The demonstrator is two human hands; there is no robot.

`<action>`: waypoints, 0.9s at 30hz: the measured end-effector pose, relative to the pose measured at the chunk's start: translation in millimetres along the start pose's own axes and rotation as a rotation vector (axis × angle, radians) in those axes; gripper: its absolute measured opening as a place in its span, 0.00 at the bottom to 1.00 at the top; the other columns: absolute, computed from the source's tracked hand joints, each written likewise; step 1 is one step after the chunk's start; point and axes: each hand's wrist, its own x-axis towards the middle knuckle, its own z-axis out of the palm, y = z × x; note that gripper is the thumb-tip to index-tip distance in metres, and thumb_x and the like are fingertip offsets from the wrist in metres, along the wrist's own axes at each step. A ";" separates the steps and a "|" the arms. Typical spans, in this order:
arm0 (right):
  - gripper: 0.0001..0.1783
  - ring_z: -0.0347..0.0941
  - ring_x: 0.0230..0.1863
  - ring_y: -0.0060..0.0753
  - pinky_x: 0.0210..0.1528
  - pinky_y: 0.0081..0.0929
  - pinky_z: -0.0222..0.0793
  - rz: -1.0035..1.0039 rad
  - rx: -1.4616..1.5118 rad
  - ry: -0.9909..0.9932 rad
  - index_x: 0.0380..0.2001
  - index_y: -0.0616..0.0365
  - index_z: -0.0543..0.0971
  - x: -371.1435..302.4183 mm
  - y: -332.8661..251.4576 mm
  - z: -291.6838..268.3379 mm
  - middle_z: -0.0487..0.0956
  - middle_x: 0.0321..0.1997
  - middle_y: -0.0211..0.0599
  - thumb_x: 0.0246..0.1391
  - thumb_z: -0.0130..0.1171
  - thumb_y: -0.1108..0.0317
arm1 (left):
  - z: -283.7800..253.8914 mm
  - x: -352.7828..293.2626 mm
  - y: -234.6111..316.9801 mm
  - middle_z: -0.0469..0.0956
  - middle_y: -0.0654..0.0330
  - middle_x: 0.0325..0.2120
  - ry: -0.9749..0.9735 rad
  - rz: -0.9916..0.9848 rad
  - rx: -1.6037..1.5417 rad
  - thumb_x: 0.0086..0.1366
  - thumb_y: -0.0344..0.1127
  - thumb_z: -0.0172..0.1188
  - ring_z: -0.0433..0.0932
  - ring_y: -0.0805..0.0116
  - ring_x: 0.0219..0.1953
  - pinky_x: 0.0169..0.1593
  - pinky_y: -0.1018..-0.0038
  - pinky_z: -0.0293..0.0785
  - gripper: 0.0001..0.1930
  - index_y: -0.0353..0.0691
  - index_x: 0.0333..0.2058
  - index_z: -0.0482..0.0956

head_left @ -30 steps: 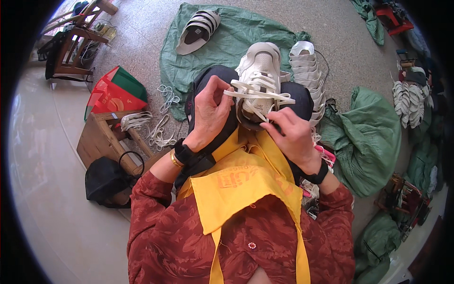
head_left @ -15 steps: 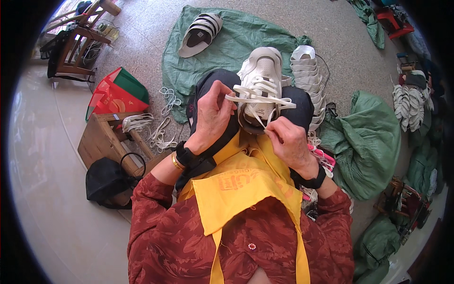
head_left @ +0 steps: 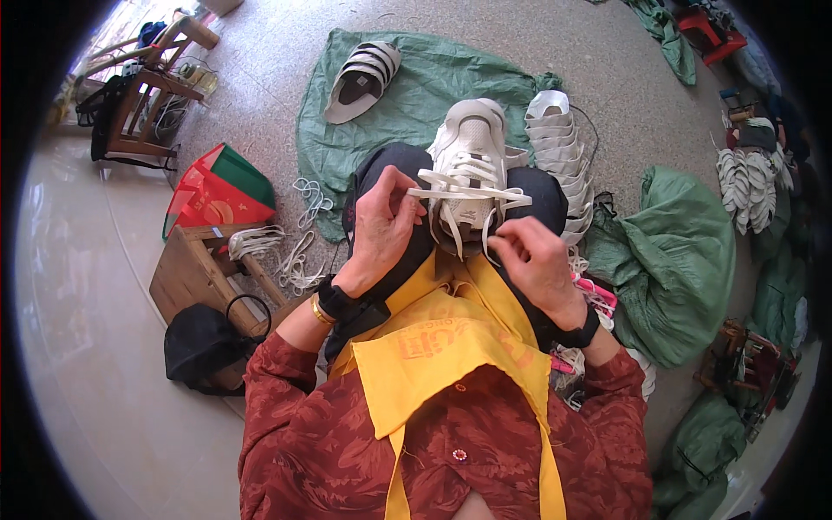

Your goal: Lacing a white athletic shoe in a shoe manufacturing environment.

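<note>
A white and grey sneaker [head_left: 471, 134] sits between my knees, its toe pointing away from me. Its white shoelace [head_left: 475, 192] is crossed into loops over the tongue, with loose ends hanging toward me. At the left of the shoe, my left hand [head_left: 381, 227] is closed, thumb and finger pinching a loop of lace. My right hand [head_left: 536, 264] is closed beside the heel opening on the right, fingertips at a hanging lace end that curves down past them. The inside of the shoe is mostly hidden by the laces and tongue.
A green woven sheet [head_left: 425, 74] lies ahead, bearing stacked shoe uppers [head_left: 354, 87]. More white uppers [head_left: 555, 143] line up right of my knee, near a green sack [head_left: 667, 260]. On the left are a wooden stool [head_left: 195, 269], loose laces [head_left: 299, 264], a red-green bag [head_left: 217, 195] and a black bag [head_left: 204, 347].
The lace end at my right fingers has gone from stretched taut to a slack curve. The shoe appears slightly lower in view. My left hand keeps its pinch on the loop.
</note>
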 end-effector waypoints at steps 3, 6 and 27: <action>0.10 0.76 0.22 0.34 0.25 0.28 0.71 0.042 -0.035 0.151 0.37 0.63 0.77 7.3 10.7 0.5 0.76 0.31 0.41 0.56 0.69 0.72 | 1.9 3.1 0.2 0.80 0.60 0.33 0.007 0.018 -0.001 0.74 0.23 0.51 0.81 0.76 0.31 0.35 0.79 0.81 0.01 0.33 0.40 0.70; 0.13 0.75 0.21 0.34 0.25 0.30 0.71 0.082 -0.019 0.147 0.38 0.64 0.76 12.0 11.7 0.5 0.76 0.31 0.42 0.55 0.70 0.71 | 4.4 5.5 2.3 0.81 0.57 0.32 0.021 0.046 0.016 0.75 0.23 0.48 0.83 0.74 0.31 0.36 0.77 0.82 0.01 0.33 0.41 0.68; 0.08 0.79 0.27 0.54 0.30 0.45 0.73 -0.008 -0.069 0.198 0.28 0.61 0.73 35.3 -5.2 3.8 0.78 0.23 0.45 0.52 0.62 0.70 | 15.3 -37.9 31.3 0.76 0.55 0.35 -0.370 0.601 0.599 0.53 0.31 0.73 0.76 0.52 0.43 0.49 0.62 0.69 0.18 0.39 0.40 0.74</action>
